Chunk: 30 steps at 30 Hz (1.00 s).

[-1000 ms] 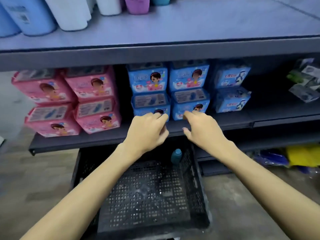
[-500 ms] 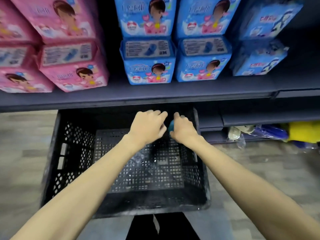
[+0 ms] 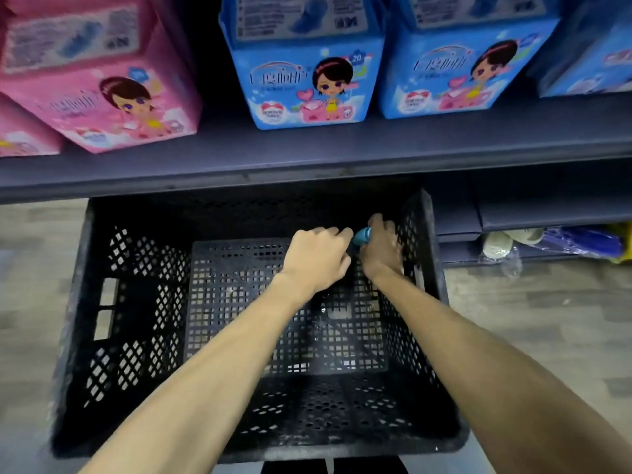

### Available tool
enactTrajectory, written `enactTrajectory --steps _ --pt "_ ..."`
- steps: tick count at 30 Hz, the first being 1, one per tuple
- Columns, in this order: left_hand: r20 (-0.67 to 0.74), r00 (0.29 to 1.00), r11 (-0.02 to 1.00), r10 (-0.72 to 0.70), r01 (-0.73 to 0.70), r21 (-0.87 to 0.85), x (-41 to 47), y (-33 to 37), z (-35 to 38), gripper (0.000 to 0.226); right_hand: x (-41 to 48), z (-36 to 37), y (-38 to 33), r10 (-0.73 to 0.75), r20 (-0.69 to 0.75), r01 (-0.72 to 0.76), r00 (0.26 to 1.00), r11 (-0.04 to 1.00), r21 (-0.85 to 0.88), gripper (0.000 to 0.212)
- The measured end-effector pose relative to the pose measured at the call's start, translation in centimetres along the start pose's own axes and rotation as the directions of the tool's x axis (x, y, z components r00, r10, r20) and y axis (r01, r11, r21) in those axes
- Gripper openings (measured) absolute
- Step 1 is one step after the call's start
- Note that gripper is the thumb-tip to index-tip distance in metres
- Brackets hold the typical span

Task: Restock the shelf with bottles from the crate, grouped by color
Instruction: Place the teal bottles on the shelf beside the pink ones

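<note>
In the head view, the step in hand looks like picking from the crate (image 3: 136,302), a black lattice box on the floor under the front edge of the shelf (image 3: 307,155); both arms reach down into its far right corner. The bottle (image 3: 361,236) stands there close against the crate's right wall, and only its blue top shows, poking up between the two hands. The right hand (image 3: 383,248) is on the right side of it, thumb raised over the top and fingers curled down around the body, so it appears clamped on the bottle, though the body itself is hidden. The left hand (image 3: 316,258) lies just left of the bottle, knuckles up and fingers curled, its fingertips at or touching the blue top; whether it grips anything I cannot tell. No other bottle shows on the crate floor, so the task seems close to done. The next move calls for lifting the bottle straight up, clear of the right wall and of the shelf edge that overhangs the crate's far side, then carrying it to the blue group. The shelf just above holds pink packs (image 3: 102,90) at left and blue packs (image 3: 307,70) at right, not bottles, so the place for it is probably out of frame.
</note>
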State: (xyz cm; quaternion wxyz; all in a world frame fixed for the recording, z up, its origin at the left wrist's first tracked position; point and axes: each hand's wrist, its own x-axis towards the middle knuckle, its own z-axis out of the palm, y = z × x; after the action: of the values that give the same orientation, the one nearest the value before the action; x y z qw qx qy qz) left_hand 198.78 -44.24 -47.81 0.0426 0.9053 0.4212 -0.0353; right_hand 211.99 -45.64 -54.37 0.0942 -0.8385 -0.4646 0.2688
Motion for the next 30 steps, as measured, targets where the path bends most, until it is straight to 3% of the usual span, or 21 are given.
enactTrajectory --steps 4,7,11,17,22,27,30 --pt "0.023 0.999 0.999 -0.023 0.024 -0.035 -1.0 0.0 1.8 0.021 0.2 1.1 0.6 0.041 0.027 -0.045 0.999 0.986 0.161 0.039" --pt "0.06 0.998 0.999 -0.032 0.035 -0.039 -2.0 0.1 2.4 0.025 -0.4 2.1 1.1 -0.025 0.087 0.006 0.996 0.976 0.216 0.046" --pt "0.114 0.993 1.0 -0.013 0.014 -0.013 -2.9 -1.0 2.4 0.027 -1.2 2.5 1.3 -0.1 0.055 0.09 0.993 0.982 0.165 0.046" --pt "0.062 0.997 0.998 -0.052 0.05 0.023 -2.6 -3.7 1.0 0.022 -1.7 0.9 1.0 -0.132 0.088 0.124 0.987 0.988 0.097 0.029" --pt "0.052 0.998 0.999 -0.038 0.037 0.025 -2.9 -3.3 -0.2 0.022 -3.2 -1.5 0.1 -0.195 0.101 0.2 0.976 0.979 -0.043 0.029" --pt "0.031 0.999 0.998 -0.008 0.006 0.063 -3.5 -3.9 -3.7 0.024 -6.5 -7.2 -1.9 -0.351 0.107 0.358 0.93 0.932 -0.052 0.036" --pt "-0.057 0.998 0.999 0.013 -0.01 0.045 -3.5 -4.5 -7.9 0.026 -8.5 -12.6 -3.7 -0.435 0.132 0.446 0.891 0.893 -0.062 0.04"
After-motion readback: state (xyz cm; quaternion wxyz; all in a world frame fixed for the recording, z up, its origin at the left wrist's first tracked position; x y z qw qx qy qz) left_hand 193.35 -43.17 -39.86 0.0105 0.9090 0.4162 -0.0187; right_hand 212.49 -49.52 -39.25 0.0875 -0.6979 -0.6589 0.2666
